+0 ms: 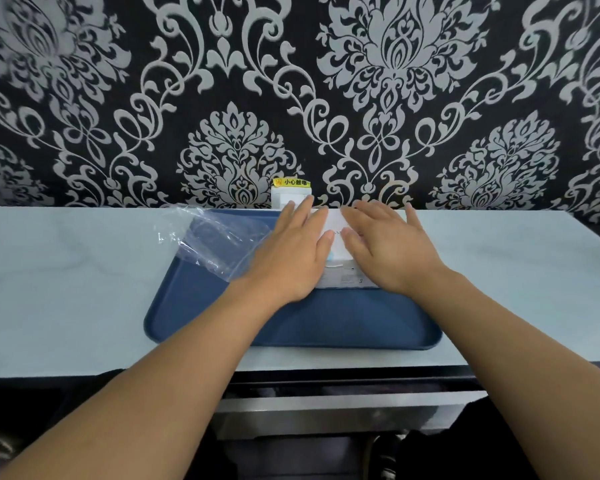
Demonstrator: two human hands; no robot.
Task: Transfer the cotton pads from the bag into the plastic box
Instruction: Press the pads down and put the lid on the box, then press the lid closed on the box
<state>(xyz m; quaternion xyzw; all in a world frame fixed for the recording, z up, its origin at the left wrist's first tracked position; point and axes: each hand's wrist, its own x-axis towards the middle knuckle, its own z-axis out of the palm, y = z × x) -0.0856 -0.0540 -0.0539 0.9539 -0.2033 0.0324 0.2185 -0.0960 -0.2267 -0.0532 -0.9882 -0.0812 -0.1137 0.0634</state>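
Both hands flat on white box, frame center.
Left hand point(293, 252) and right hand point(383, 249) press box point(336, 244) on blue tray point(326, 323); clear bag point(219, 242) left of them.

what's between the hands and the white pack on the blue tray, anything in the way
Nothing visible. The left hand and right hand already lie flat, fingers straight, on the white pack at the back of the blue tray. The clear plastic bag lies left of the left hand, not between the hands and the pack.
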